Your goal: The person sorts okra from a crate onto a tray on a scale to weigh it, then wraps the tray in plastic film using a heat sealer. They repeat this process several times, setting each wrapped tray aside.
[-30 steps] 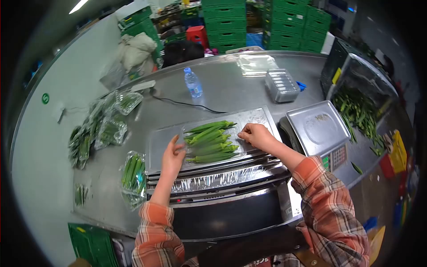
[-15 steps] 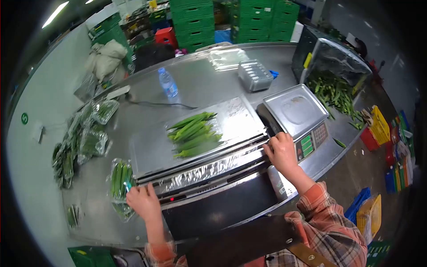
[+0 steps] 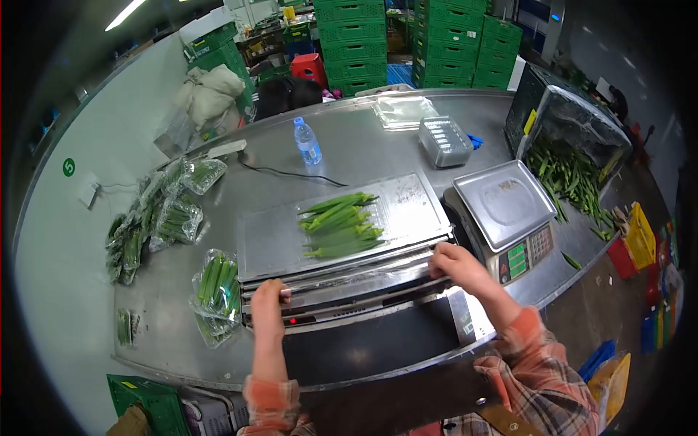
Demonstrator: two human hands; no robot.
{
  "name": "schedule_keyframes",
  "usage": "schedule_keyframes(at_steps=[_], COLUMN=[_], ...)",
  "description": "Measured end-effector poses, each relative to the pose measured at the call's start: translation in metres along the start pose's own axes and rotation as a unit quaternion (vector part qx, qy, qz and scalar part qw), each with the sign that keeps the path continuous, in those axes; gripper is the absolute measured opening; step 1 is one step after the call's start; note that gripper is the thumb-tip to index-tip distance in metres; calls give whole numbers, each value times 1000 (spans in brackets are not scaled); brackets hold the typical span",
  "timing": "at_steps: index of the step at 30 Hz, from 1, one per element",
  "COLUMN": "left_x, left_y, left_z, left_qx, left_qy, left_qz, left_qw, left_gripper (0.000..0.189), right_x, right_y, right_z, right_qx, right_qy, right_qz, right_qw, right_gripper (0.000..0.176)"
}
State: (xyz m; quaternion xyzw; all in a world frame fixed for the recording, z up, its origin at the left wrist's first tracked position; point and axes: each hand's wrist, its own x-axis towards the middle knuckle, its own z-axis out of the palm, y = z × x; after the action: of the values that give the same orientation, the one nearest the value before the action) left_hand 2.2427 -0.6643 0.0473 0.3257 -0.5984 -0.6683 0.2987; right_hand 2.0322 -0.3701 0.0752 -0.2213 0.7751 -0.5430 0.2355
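Several green okra pods (image 3: 340,227) lie side by side on the metal plate of a film-wrapping machine (image 3: 273,243); the nearest ones look hazy. Along the machine's front runs a shiny strip of clear plastic film (image 3: 356,280). My left hand (image 3: 267,301) is closed in a pinch at the strip's left end. At the right end, beside the scale, my right hand (image 3: 458,267) has its fingers curled closed on the film edge. Wrapped okra packs (image 3: 218,287) rest left of my left hand. A weighing scale (image 3: 505,203) stands right of the machine.
More wrapped packs (image 3: 174,218) are heaped at the far left. A water bottle (image 3: 307,142), clear trays (image 3: 443,142) and a cable (image 3: 291,174) lie behind the machine. Loose okra (image 3: 571,178) spills from a crate (image 3: 534,109) at right. Green crates (image 3: 354,51) are stacked beyond the table.
The view has shifted, so the table sits lower and further right. Both hands have moved slightly inward along the machine's front, and the film strip looks less crinkled. The okra stays on the plate.
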Motion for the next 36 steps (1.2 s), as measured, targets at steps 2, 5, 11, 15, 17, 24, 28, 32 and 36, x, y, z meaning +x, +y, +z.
schedule_keyframes(at_steps=[2,5,11,15,17,24,28,32,36], left_x=[1,25,170,172,177,160,131,128,61], left_y=[38,95,37,-23,-31,18,28,-18,46], left_z=[-9,-6,52,59,59,52,45,47,26], left_qx=[-203,-326,-16,466,523,387,333,335,180], left_qy=[-45,-170,-12,0,-32,-169,-184,-99,-219], left_qz=[-47,35,224,425,489,44,-39,69,-137], left_qw=[977,929,974,776,698,905,924,934,949], left_gripper=[20,21,26,26,25,30,34,33,33], right_x=[-4,33,208,190,195,194,154,144,77], right_y=[-33,-82,-23,13,4,6,-23,-2,-40], right_z=[-21,-41,19,54,44,20,24,34,11], right_qx=[216,363,-14,-274,-229,-392,-160,-48,48], right_qy=[-86,-76,196,51,25,16,-129,-80,-87], right_qz=[17,-134,-298,-280,-213,-393,-4,50,114], right_qw=[973,919,934,919,949,832,979,994,988], right_gripper=[17,17,7,10,17,31,29,27,30])
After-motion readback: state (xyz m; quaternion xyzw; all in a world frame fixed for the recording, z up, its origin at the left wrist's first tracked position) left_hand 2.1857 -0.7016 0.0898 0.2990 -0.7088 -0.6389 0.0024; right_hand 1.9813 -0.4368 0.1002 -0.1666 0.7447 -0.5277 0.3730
